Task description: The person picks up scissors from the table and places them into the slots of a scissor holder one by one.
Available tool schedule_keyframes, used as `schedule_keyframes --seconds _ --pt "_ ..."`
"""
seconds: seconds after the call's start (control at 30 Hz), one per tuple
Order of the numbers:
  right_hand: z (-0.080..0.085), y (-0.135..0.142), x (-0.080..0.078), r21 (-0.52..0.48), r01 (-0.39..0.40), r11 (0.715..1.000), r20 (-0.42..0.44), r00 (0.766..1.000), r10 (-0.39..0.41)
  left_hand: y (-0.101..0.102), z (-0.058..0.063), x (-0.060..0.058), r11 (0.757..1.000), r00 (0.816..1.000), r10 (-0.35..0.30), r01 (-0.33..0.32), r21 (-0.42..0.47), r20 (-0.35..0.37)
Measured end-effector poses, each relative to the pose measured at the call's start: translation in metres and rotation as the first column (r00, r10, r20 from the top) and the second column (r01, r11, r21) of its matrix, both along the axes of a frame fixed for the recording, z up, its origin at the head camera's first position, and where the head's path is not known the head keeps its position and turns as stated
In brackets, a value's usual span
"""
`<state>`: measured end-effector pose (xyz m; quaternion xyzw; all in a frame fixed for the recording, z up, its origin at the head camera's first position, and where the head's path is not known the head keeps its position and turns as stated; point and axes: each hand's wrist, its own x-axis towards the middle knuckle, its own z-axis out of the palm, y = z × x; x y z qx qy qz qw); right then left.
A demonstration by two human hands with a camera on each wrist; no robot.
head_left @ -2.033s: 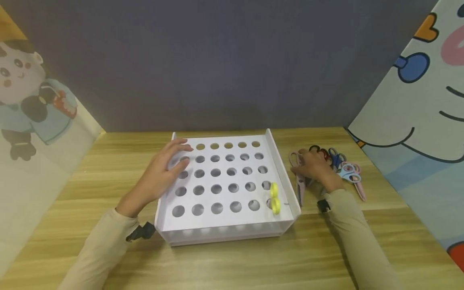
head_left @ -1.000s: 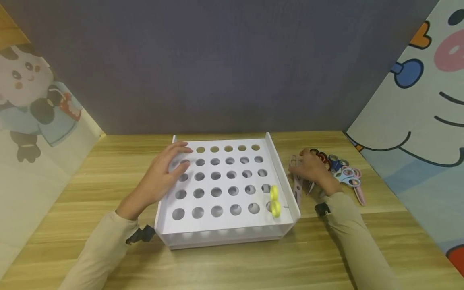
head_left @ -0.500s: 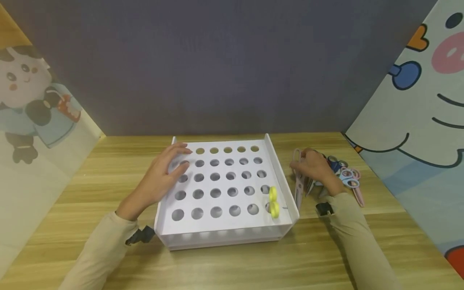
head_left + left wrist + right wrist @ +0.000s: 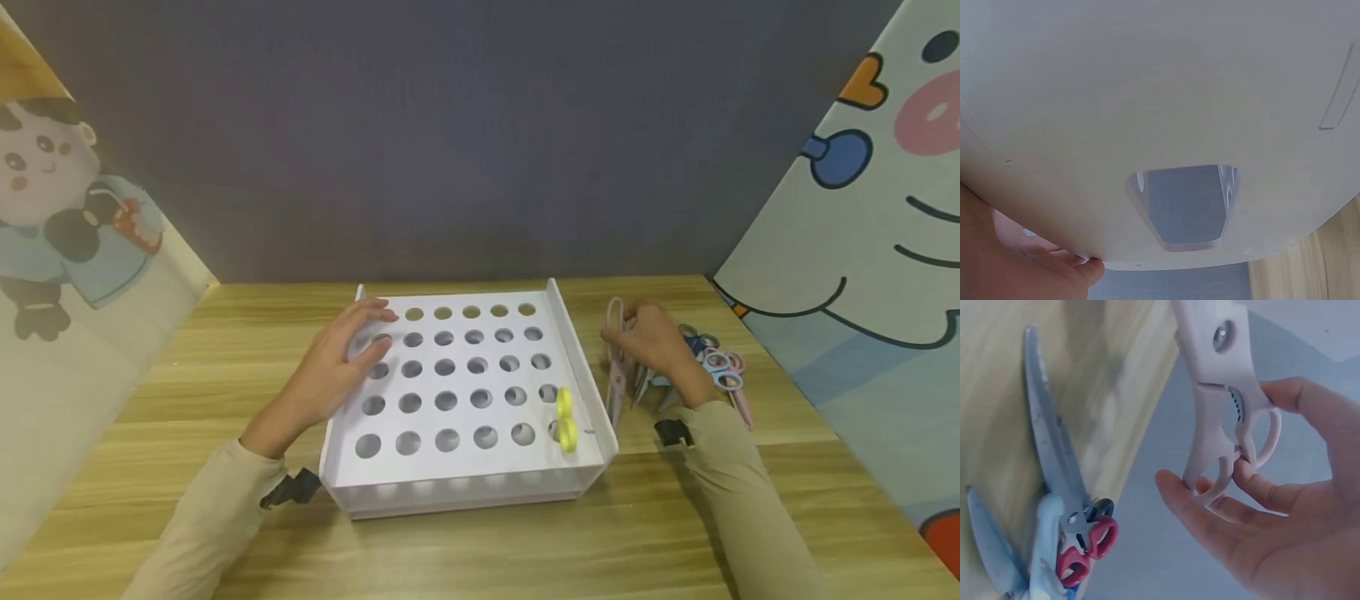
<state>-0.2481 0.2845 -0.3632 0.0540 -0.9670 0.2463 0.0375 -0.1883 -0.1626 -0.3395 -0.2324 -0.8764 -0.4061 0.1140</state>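
Observation:
My left hand (image 4: 322, 371) rests over the left side wall of a white rack (image 4: 465, 468), a raised board with rows of round holes. In the left wrist view the rack's side panel (image 4: 1072, 81) fills most of the picture, with my fingers over its edge at lower left. To the rack's right, my right hand (image 4: 656, 342) pinches pale pink kitchen scissors (image 4: 1216, 375) by the handles between thumb and fingers. Their handle loops point up and the blades slant down beside the rack's right wall. Yellow-handled scissors (image 4: 566, 433) stand in a front right hole.
Right of the rack lie several more scissors: a dark blue pair (image 4: 697, 340), a light blue pair (image 4: 723, 371), a pink pair (image 4: 741, 408) and a red-handled pair (image 4: 1104, 537). A grey partition (image 4: 465, 142) closes off the back of the wooden table (image 4: 465, 558).
My right hand has gripped the pale pink scissors and raised their handles, which lay lower among the others before. My left hand stays on the rack.

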Motion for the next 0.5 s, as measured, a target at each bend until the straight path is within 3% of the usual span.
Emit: schedule_keyframes --seconds 0.5 --pt "0.016 -0.007 0.011 0.011 -0.019 1.000 -0.096 0.995 0.020 0.000 -0.002 -0.001 1.000 1.000 -0.005 0.005 0.006 -0.010"
